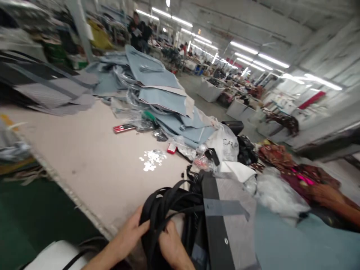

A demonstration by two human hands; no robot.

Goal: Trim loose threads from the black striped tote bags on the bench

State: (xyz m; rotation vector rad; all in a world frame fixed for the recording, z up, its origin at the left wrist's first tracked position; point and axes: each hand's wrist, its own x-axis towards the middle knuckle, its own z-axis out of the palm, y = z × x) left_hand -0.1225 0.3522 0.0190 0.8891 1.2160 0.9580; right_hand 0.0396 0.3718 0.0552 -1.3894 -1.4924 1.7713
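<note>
A looped bundle of black straps point(161, 202) lies at the near edge of the table, with both hands at it. My left hand point(133, 227) grips its left side, the fingers partly hidden behind the loops. My right hand point(171, 240) is closed around strands at the lower middle of the same bundle. Right beside them lies a black and grey panel point(216, 210) with a grey band across it and a small oval hole. Farther up the table is a scatter of small white pieces point(152, 159).
Stacked blue-grey sheets point(157, 86) cover the far side of the table point(84, 150). Dark grey panels point(53, 82) lie at the left. A red and black packet point(123, 128), a white plastic bag point(225, 140) and reddish-brown material point(309, 176) are also around. People stand in the background.
</note>
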